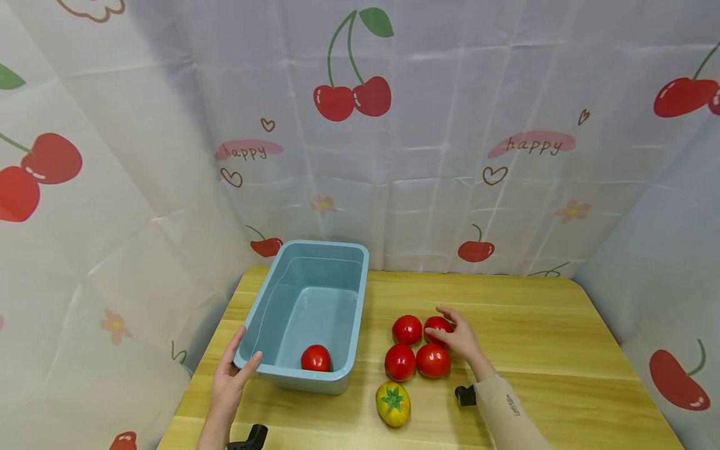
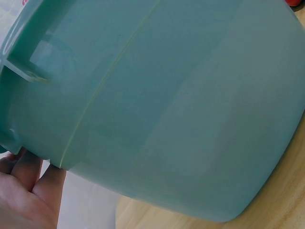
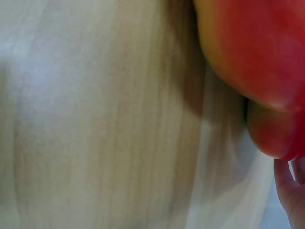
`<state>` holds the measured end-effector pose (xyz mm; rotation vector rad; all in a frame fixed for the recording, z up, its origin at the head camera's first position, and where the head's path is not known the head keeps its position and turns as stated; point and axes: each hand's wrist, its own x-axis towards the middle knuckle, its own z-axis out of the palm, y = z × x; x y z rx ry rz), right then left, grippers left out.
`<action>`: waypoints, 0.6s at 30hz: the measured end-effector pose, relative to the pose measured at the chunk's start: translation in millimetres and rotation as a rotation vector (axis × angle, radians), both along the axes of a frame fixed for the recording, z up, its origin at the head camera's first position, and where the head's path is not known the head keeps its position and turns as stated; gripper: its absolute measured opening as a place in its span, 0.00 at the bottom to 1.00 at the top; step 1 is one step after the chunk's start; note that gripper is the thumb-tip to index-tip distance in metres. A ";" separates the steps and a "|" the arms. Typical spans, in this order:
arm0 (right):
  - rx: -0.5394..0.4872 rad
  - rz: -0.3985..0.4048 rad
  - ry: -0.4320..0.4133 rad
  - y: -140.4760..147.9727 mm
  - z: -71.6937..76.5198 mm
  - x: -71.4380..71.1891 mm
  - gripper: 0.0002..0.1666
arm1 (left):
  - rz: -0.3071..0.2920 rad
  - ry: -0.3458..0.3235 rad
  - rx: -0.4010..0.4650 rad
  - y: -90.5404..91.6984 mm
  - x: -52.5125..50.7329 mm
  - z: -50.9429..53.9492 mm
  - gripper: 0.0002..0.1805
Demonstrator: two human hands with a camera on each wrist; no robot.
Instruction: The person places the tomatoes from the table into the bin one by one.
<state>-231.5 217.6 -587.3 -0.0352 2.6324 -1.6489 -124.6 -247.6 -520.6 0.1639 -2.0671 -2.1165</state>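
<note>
In the head view, a blue plastic bin [image 1: 354, 331] stands on the left of the table with one red tomato [image 1: 316, 358] inside at its near end. My left hand [image 1: 227, 378] grips the bin's near left corner; in the left wrist view its fingers [image 2: 47, 188] reach under the rim. To the bin's right, several red tomatoes sit in a cluster. My right hand [image 1: 462, 337] holds the far right tomato [image 1: 436, 325] between thumb and fingers. The right wrist view shows fingertips [image 3: 282, 174] touching a tomato [image 3: 269, 131].
A yellow tomato [image 1: 393, 404] with a green leafy top lies nearer than the red ones. The wooden table [image 1: 540, 350] ends at a printed curtain [image 1: 416, 219] behind. More curtain hangs along both sides.
</note>
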 end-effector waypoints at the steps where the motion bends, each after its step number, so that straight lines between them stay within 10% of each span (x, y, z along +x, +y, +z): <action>1: 0.001 -0.003 -0.004 -0.1 -0.9 0.1 0.39 | -0.001 0.001 0.001 -0.1 0.0 0.1 0.38; 18: -0.006 -0.032 -0.059 2.3 -15.4 0.5 0.39 | -0.004 0.038 -0.013 1.6 1.2 1.1 0.37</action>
